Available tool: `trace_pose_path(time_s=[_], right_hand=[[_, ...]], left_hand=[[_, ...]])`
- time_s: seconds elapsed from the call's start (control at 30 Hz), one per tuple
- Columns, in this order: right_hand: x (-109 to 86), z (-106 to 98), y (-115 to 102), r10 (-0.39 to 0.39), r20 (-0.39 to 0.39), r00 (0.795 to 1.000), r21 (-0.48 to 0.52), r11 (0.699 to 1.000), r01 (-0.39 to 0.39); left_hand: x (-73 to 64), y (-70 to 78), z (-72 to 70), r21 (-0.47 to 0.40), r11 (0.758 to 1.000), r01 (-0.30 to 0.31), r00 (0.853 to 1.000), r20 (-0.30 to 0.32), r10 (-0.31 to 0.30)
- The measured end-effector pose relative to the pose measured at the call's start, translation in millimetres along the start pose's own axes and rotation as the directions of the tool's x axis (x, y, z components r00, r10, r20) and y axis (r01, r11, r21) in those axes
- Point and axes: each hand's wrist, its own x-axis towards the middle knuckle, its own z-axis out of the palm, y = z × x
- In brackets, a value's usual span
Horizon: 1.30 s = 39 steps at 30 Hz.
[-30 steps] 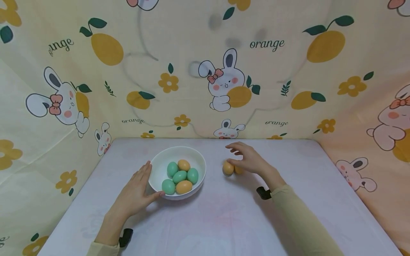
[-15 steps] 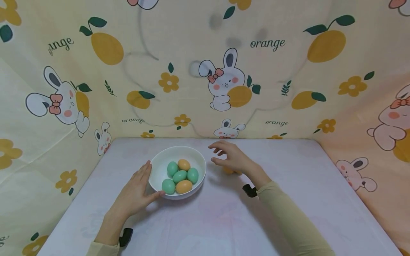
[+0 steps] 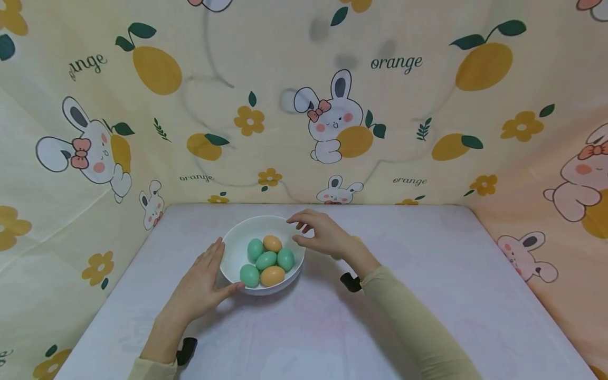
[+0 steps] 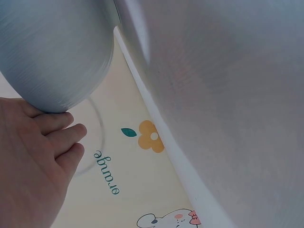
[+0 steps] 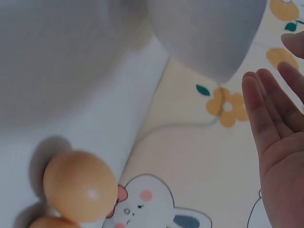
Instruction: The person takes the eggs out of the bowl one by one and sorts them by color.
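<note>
A white bowl (image 3: 236, 258) stands left of centre, holding several green eggs (image 3: 266, 261) and two orange eggs (image 3: 273, 276). My left hand (image 3: 197, 287) rests against its left side, fingers along the outer wall and thumb at the front rim. My right hand (image 3: 323, 235) overlaps the bowl's right rim in the head view, its fingers loosely bent with nothing between them. In the right wrist view, an orange egg (image 5: 80, 185) lies on the table, with part of another orange egg (image 5: 54, 223) below it. In the head view the right hand mostly hides this pair.
A pale cloth covers the table (image 3: 304, 338). Behind it and at both sides hangs a curtain (image 3: 404, 116) printed with rabbits and oranges. A small black device (image 3: 351, 282) is at the right wrist, and a similar black device (image 3: 187, 351) at the left.
My right hand has moved left from above the orange eggs on the table to the bowl's right rim. My left hand and the eggs in the bowl stay put.
</note>
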Motion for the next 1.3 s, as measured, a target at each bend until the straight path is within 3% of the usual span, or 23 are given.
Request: trace_pose_path(time_s=[0.13,0.3,0.63,1.07,1.3], right_hand=[[9.0,6.2,-3.4,-0.017,0.029,0.999,0.013,1.000,0.017],[21.1,13.4,-6.0,-0.056,0.077,0.995,-0.048,0.997,0.060],[41.7,29.4,-12.9,-0.013,0.222,0.975,-0.108,0.993,0.038],[52.6,48.7,-18.9,0.096,0.228,0.969,-0.267,0.963,-0.032],[57.4,53.2,-17.3,0.038,0.268,0.963,-0.252,0.967,0.032]], left_hand=[[-0.2,0.2,-1.0,-0.004,1.000,0.001,1.000,0.002,-0.001],[-0.2,-0.7,-0.4,-0.002,1.000,-0.001,1.000,0.006,0.001],[-0.7,-1.3,-0.2,-0.001,1.000,0.007,1.000,0.014,-0.007],[0.9,-0.1,-0.3,-0.010,1.000,-0.005,1.000,0.008,0.005],[-0.3,-2.1,0.8,-0.013,1.000,-0.005,1.000,-0.005,0.005]])
